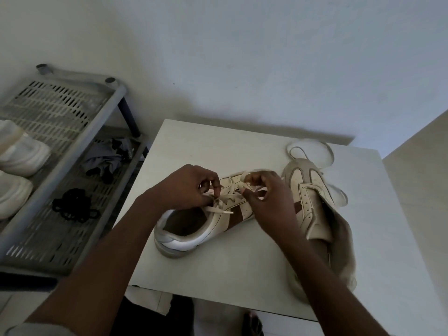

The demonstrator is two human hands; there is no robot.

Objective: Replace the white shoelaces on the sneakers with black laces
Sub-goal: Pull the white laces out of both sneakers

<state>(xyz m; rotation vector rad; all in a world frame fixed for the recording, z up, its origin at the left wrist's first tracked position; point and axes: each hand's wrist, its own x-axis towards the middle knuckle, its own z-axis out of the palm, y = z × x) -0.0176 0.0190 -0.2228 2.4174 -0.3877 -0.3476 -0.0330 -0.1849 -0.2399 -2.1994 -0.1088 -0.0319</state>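
Note:
A cream sneaker with brown stripes (194,229) lies on the white table (218,270), heel toward me, with its white lace (224,203) still threaded. My left hand (186,187) pinches the lace near the top eyelets. My right hand (269,202) pinches another stretch of the same lace over the middle of the shoe. The second sneaker (312,204) lies to the right, tongue open and without a lace. A loose white lace (312,150) lies in loops behind it. A bundle of black laces (72,204) sits on the shoe rack to the left.
A grey plastic shoe rack (60,166) stands left of the table, holding white shoes (17,163) and a dark crumpled cloth (106,158). A pale wall rises right behind the table. My legs show below the table's near edge.

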